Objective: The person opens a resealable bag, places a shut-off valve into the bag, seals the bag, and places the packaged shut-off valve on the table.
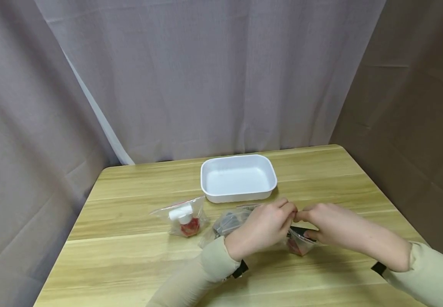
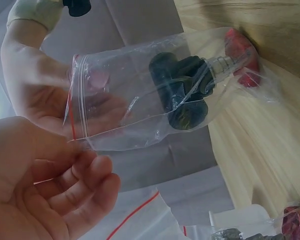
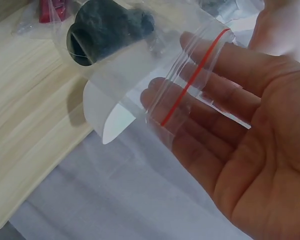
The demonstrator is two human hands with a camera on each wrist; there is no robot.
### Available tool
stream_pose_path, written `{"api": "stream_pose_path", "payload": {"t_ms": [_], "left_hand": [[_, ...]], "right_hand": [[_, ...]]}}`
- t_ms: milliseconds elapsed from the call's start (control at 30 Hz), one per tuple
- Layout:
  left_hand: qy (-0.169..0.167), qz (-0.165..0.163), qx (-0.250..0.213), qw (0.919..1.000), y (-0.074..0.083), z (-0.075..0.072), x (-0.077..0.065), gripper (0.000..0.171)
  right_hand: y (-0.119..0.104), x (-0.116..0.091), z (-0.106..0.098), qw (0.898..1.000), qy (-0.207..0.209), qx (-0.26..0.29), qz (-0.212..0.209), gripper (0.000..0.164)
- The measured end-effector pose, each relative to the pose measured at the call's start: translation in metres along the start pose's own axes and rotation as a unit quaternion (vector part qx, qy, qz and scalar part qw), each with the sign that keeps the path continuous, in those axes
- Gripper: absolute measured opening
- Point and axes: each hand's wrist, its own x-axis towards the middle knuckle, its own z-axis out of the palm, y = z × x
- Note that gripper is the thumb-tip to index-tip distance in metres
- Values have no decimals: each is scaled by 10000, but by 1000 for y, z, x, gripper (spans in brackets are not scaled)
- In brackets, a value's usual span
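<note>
A clear zip bag (image 1: 299,247) with a red seal line is between both hands. Inside are a dark, rounded piece (image 2: 182,92) and a red piece (image 2: 242,57) at the bottom, which lies close over the table. My left hand (image 1: 265,224) pinches one corner of the bag's mouth, its other fingers curled. Opposite it, my right hand (image 1: 336,224) holds the mouth, its fingers (image 3: 205,120) seen through the plastic across the seal. Both hands' fingertips nearly meet in the head view.
A white tray (image 1: 238,198) stands farther back on the wooden table (image 1: 129,256). Left of the hands lies another zip bag (image 1: 186,213) with white and red pieces. A bag of greyish pieces (image 1: 229,221) lies beside my left hand, partly hidden. Curtains (image 1: 206,85) hang behind.
</note>
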Motion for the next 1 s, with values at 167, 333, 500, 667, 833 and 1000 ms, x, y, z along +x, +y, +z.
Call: {"api": "stream_pose_path", "payload": {"t_ms": [167,333,500,667,833,1000], "left_hand": [[379,88,46,9992,1,-1,-3,14],[616,463,226,9968,2,-7,-8,14],[120,750,530,9957,4,-13,-12,23],[-189,746,747,9942,3,-10,-14,18],[-207,720,798,9940,2,-7,-14,12],[-267,681,769,9943,1,-7,-15,12]], "right_hand": [[3,-3,0,9999,141,-24,23,33],[4,-5,0,9984,556,-37,-95,28],[4,-8,1,9960,887,-84,-80,28],[3,-12,3,9935,1127,-179,-36,30],[5,-22,1,9877,1506,-431,10,25],[14,-43,-7,9846,1628,-576,270,27]]}}
